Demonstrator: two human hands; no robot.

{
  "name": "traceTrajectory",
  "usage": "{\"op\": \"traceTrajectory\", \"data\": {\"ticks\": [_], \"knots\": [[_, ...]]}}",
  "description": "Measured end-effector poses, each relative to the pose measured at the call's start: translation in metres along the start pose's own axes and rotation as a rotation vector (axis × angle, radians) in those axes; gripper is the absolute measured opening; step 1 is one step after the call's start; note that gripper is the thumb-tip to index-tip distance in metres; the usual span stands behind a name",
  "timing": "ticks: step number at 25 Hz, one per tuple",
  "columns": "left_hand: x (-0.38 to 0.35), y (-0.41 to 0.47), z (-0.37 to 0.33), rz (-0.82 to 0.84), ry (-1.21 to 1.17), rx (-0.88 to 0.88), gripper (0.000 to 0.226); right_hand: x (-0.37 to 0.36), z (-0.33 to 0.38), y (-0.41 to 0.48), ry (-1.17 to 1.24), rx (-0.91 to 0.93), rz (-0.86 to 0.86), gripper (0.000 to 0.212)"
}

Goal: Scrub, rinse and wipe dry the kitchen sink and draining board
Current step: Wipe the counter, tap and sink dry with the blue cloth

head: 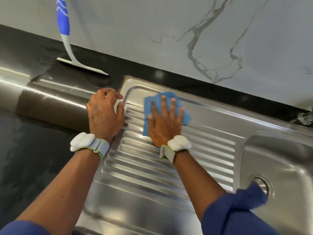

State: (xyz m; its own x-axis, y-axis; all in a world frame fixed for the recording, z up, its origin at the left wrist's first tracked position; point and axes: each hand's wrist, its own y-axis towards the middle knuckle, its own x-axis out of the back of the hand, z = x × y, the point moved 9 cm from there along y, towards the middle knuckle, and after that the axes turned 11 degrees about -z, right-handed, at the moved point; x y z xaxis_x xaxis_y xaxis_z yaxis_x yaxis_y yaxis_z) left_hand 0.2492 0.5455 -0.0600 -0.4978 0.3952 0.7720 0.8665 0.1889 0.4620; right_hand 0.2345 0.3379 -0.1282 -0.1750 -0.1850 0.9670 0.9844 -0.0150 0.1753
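A ribbed stainless steel draining board fills the middle of the view, with the sink bowl and its drain at the right. My right hand lies flat with straight fingers on a blue cloth, pressing it onto the far part of the ribs. My left hand rests on the board's left rim, fingers loosely bent and holding nothing.
A squeegee with a blue and grey handle leans against the marbled wall, its blade on the dark worktop behind the board. A tap part shows at the right edge.
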Motion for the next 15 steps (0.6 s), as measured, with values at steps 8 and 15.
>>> {"op": "traceTrajectory", "data": {"ticks": [8,15], "knots": [[0.016,-0.025,0.034,-0.083,0.043,0.083,0.026,0.013,0.014,-0.048,0.027,0.722,0.077,0.055],[0.013,-0.025,0.034,-0.075,0.02,0.074,0.042,-0.013,0.085,-0.006,-0.039,0.281,0.005,0.065]]}}
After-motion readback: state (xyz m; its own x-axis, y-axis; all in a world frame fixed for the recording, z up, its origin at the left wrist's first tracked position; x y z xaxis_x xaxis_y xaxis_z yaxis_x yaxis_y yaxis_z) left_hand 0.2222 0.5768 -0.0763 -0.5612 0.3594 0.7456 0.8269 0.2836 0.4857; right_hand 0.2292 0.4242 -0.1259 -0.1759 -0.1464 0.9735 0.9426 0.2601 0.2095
